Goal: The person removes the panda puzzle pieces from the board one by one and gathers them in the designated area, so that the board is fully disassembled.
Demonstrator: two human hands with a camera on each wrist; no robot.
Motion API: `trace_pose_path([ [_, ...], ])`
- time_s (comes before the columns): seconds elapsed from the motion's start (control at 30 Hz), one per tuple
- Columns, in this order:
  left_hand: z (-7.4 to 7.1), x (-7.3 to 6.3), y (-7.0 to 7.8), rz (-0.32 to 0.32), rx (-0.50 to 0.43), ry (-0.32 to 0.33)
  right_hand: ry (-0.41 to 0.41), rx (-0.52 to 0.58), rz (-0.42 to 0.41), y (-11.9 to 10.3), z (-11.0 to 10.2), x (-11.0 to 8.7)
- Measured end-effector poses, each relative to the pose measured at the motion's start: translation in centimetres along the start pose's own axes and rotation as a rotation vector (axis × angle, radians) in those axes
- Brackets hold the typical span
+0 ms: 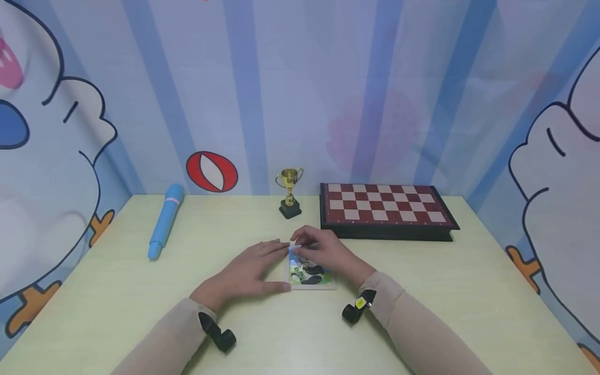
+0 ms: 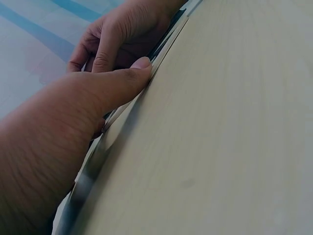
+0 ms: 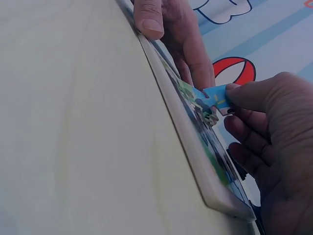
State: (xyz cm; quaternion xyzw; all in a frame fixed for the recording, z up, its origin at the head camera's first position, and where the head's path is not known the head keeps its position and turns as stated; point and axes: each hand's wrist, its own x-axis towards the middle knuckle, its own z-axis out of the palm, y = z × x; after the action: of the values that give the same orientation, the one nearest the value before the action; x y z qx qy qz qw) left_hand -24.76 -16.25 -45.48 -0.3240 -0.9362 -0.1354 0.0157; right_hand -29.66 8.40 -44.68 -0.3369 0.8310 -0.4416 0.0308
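Observation:
A small jigsaw puzzle in a pale frame point(image 1: 323, 287) lies flat on the table, its picture point(image 1: 311, 278) showing black-and-white shapes on green and blue. My left hand point(image 1: 246, 268) rests along the frame's left side, fingers extended and thumb at the near left corner. Between thumb and fingers my right hand point(image 1: 330, 252) pinches a blue puzzle piece point(image 3: 218, 97). In the right wrist view that piece is tilted up over the far left part of the picture. The right hand covers the picture's upper right part in the head view.
A gold trophy cup point(image 1: 290, 192) on a black base stands behind the puzzle. The red-and-white chessboard box point(image 1: 386, 205) lies at the back right, close to the right hand. At the left is a light blue cylindrical stick point(image 1: 165, 221). A printed curtain point(image 1: 300, 94) hangs behind the table.

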Motion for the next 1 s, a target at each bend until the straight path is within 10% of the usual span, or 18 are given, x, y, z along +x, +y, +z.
trace_pose_path([
  [1.0, -0.1, -0.1, 0.0, -0.010, -0.066, -0.005, -0.071, -0.060, -0.002, 0.2, -1.4, -0.8],
])
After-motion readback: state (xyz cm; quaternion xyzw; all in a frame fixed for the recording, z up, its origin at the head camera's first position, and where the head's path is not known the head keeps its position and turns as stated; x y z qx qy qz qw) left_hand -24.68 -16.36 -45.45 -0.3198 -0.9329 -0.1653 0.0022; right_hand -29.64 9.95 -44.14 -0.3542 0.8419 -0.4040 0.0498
